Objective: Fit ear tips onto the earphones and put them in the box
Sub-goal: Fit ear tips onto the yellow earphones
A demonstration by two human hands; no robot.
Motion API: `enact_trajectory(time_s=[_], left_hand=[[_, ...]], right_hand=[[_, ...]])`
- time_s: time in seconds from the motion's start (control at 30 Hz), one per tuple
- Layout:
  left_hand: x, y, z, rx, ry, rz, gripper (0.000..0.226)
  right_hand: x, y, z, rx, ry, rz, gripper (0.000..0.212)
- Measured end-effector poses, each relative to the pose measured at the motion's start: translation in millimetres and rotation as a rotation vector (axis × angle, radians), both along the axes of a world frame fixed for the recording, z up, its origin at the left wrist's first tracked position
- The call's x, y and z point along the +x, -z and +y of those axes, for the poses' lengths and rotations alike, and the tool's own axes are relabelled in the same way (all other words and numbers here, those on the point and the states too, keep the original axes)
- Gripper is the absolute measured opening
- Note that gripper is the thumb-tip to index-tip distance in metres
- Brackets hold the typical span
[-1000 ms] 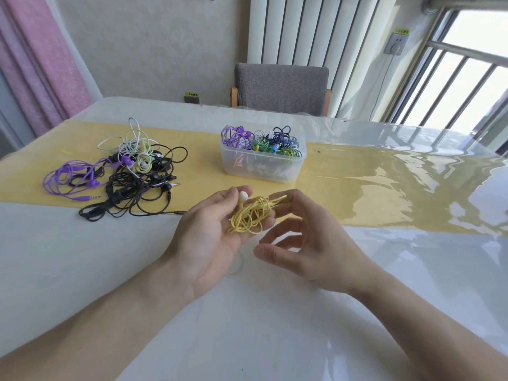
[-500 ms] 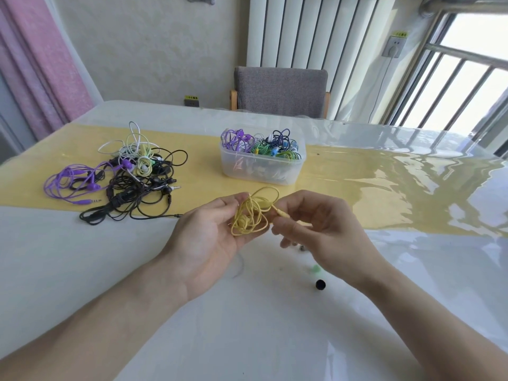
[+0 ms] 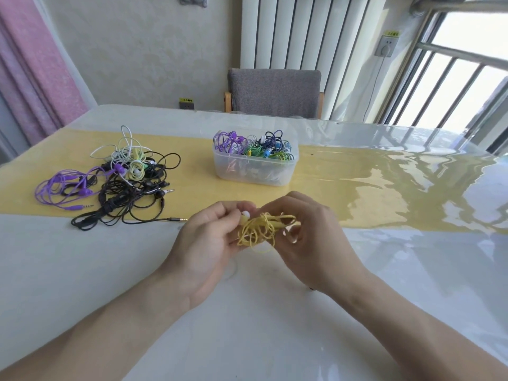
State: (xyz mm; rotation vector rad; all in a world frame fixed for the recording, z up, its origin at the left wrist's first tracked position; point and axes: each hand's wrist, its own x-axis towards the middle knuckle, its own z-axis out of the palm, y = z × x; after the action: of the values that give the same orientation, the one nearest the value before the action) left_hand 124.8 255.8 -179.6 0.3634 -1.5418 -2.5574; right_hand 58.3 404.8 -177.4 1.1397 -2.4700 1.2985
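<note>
A tangled bundle of yellow earphones (image 3: 258, 231) sits between the person's two hands, held up just above the white table (image 3: 82, 270) near its front middle. A small white ear tip (image 3: 246, 213) shows at the top of the bundle, right by the left fingertips. The left hand (image 3: 204, 243) has its fingers curled in around the left side of the cord, thumb and forefinger pinching near that white tip. The right hand (image 3: 310, 237) curls round the other side, its fingers closed on the loops of yellow wire and partly hiding them.

Beyond the hands, on the yellow runner (image 3: 343, 185) that crosses the table, stands a clear plastic box (image 3: 254, 171) already heaped with coiled earphones in purple, green, dark blue and white. Well to the left of the box, also on the runner, lies a loose pile of earphones (image 3: 121, 182): black cords mostly, with purple ones spread out at the left edge and white and pale green ones on the far side. One black cord's plug (image 3: 177, 219) trails out toward the left hand without reaching it.

Past the far edge of the table stands a grey upholstered chair (image 3: 275, 90), with a white radiator (image 3: 302, 31) on the wall behind it, a pink curtain (image 3: 35, 64) to the left and a barred window (image 3: 461, 78) to the right.
</note>
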Motion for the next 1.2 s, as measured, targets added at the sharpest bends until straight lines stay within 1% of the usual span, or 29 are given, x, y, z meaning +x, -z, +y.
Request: enact_trajectory(time_s=[0.07,0.13,0.2,0.27,0.3,0.37,0.43,0.53,0.6,0.67,0.7,0.73,0.77,0.83,0.9,0.93,0.97,1.03,1.1,1.2], left_hand=[[-0.7,-0.1,-2.5,-0.045,-0.04,-0.018,0.017],[0.7,-3.4,-5.9,-0.007,-0.009,-0.013,0.018],[1.6,-4.7,-7.5,-0.023,0.062,-0.025,0.032],[1.5,-3.5,-7.3,-0.094,0.151,-0.053,0.042],[1.2,-2.9,-7.5,-0.114,0.187,-0.064,0.04],[0.3,-2.1,-10.3,-0.098,0.21,-0.074,0.029],[-0.6,-2.4,-14.2,-0.085,0.227,-0.076,0.023],[1.3,-2.8,-17.3,-0.115,0.277,-0.063,0.027],[4.3,-4.0,-17.4,-0.145,0.317,-0.034,0.024],[6.4,-5.9,-16.6,-0.152,0.336,0.006,0.021],[6.2,-6.5,-16.4,-0.137,0.323,0.016,0.02],[5.7,-6.9,-16.7,-0.111,0.301,0.017,0.019],[5.2,-7.4,-17.0,-0.085,0.279,0.019,0.018],[5.9,-11.0,-17.4,-0.055,0.259,0.027,0.015],[7.0,-15.3,-18.4,-0.013,0.236,0.034,0.014],[7.4,-17.4,-19.0,0.01,0.217,0.035,0.014],[7.8,-19.1,-19.4,0.026,0.198,0.036,0.013],[8.1,-21.4,-19.1,0.045,0.168,0.045,0.013],[8.5,-22.1,-18.6,0.06,0.147,0.056,0.014],[8.9,-22.0,-17.9,0.026,0.144,0.069,0.011]], right_hand=[[-1.1,-5.4,3.0,-0.027,0.006,0.006,0.032],[-1.8,-7.6,4.7,-0.044,0.003,-0.003,0.033],[-0.2,-7.6,4.9,-0.052,-0.006,0.02,0.03],[1.9,-7.3,4.2,-0.079,-0.035,0.024,0.03],[2.1,-6.9,4.3,-0.099,-0.055,0.019,0.031],[2.3,-6.1,5.4,-0.127,-0.089,-0.027,0.03],[2.0,-7.1,6.9,-0.134,-0.112,-0.099,0.025],[-3.1,-11.1,10.8,-0.109,-0.177,-0.232,0.023],[-10.2,-17.1,16.6,-0.105,-0.331,-0.434,0.03],[-18.9,-23.1,25.4,-0.123,-0.531,-0.637,0.046],[-23.5,-26.5,29.7,-0.148,-0.595,-0.694,0.052],[-28.0,-29.9,33.2,-0.19,-0.616,-0.733,0.054],[-31.9,-33.9,35.8,-0.252,-0.59,-0.757,0.052],[-39.8,-38.2,37.8,-0.389,-0.403,-0.748,0.038],[-49.3,-35.7,39.4,-0.44,-0.097,-0.616,0.023],[-54.3,-32.8,40.4,-0.419,0.044,-0.531,0.022],[-59.6,-28.5,41.8,-0.371,0.156,-0.446,0.022],[-67.3,-20.5,44.1,-0.22,0.279,-0.296,0.021],[-71.7,-12.7,44.7,-0.033,0.311,-0.216,0.017],[-75.4,-4.5,43.0,0.182,0.3,-0.196,0.014]])
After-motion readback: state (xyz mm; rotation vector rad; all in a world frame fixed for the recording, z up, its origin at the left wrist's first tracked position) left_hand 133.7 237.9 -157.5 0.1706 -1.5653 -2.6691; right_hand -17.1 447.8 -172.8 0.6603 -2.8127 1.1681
